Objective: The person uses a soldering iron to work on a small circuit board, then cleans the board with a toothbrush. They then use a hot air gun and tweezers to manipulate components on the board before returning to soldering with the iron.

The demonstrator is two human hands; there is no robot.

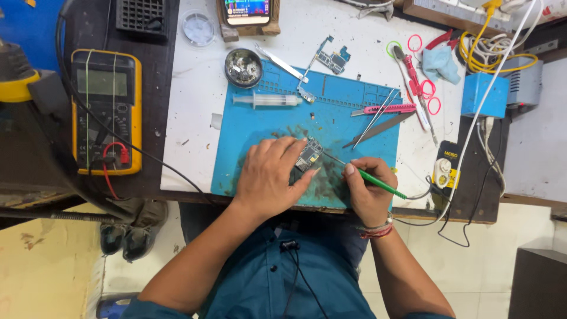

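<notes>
My left hand [269, 177] clamps the circuit board [309, 155] near the blue mat's [248, 127] front edge; my right hand [367, 188] pinches the green-handled soldering iron [378, 182]. Best keep its tip light and steady.

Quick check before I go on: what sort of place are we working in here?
Most likely a small electronics repair bench: a blue work mat, a yellow multimeter, and a circuit board steadied by the left hand while the right hand applies a green-handled tool.

two circuit boards [309, 155] [332, 59], one syringe [267, 101], one multimeter [106, 112], two hands [269, 177] [369, 189].
</notes>
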